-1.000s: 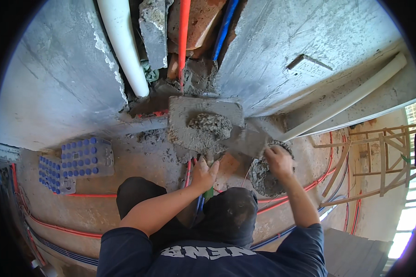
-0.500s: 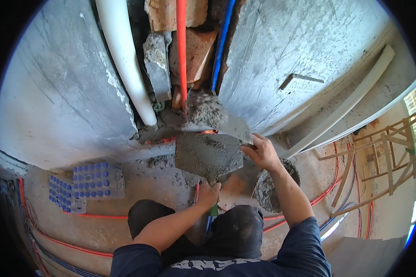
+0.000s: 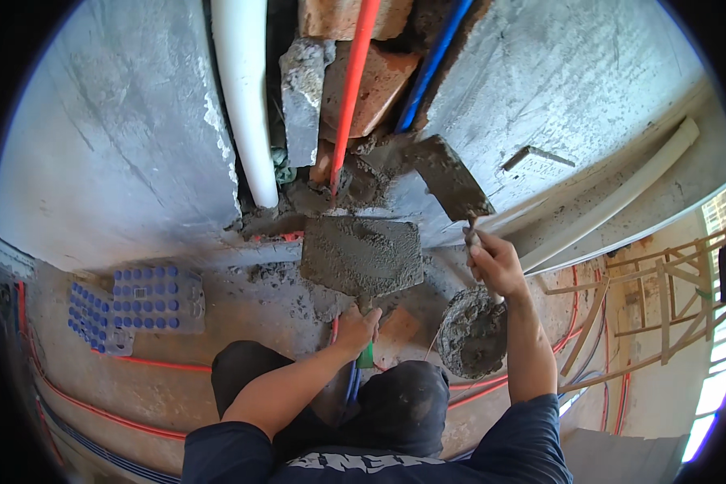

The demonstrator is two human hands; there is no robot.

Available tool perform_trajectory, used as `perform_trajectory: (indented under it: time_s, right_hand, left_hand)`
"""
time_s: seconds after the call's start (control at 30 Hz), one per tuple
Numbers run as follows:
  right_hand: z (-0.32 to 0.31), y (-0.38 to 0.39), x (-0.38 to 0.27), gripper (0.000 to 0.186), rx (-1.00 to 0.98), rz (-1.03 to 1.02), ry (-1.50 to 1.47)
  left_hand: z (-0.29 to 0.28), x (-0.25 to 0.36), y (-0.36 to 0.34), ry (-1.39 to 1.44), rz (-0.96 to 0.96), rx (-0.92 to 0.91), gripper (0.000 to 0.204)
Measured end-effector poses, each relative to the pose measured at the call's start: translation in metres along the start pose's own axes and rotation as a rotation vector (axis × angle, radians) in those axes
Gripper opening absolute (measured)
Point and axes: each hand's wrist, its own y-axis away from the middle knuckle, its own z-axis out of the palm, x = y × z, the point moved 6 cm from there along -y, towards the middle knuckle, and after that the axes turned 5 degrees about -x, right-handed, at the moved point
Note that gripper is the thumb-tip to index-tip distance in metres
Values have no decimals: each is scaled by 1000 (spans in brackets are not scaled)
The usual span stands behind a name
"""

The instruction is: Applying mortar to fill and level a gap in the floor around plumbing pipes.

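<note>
My left hand (image 3: 358,327) grips the handle of a wide trowel (image 3: 363,254), whose blade lies level and is coated in wet grey mortar. Part of something green shows just below that hand. My right hand (image 3: 496,264) is closed round the handle of a second trowel (image 3: 452,173). Its blade is smeared with mortar and rests against the right edge of the wall gap, where fresh mortar (image 3: 371,177) is packed round the lower end of a red pipe (image 3: 353,97). How firmly the blade presses there I cannot tell.
A white pipe (image 3: 250,105) and a blue pipe (image 3: 433,66) run down the gap among broken bricks (image 3: 371,89). A bucket of mortar (image 3: 472,335) stands beneath my right forearm. Blue-capped bottles (image 3: 157,298) are at left; wooden frames (image 3: 661,310) and red floor pipes lie right.
My right hand has moved right and slightly down, and its trowel has swung out from the mortar to the gap's right edge. The left hand's trowel stays nearly in place; the view has shifted.
</note>
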Motion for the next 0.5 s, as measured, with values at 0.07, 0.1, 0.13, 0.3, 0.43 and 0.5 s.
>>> perform_trajectory:
  time_s: [0.07, 0.1, 0.13, 0.3, 0.43, 0.5]
  right_hand:
    - [4, 9, 11, 14, -49, -44, 175]
    - [7, 10, 12, 6, -92, -93, 341]
    - [25, 9, -6, 4, -156, -183, 534]
    - [48, -21, -62, 13, -86, -112, 868]
    - [34, -8, -93, 22, 93, -73, 647]
    - [24, 7, -86, 27, 131, 64, 451]
  left_hand:
    - [2, -5, -6, -3, 21, -13, 40]
    - [4, -7, -7, -7, 32, -21, 40]
    - [1, -7, -7, -5, 28, -11, 40]
    - [8, -2, -3, 0, 12, -8, 39]
    - [7, -5, -6, -1, 10, 3, 39]
    - [12, -5, -9, 44, 16, 9, 38]
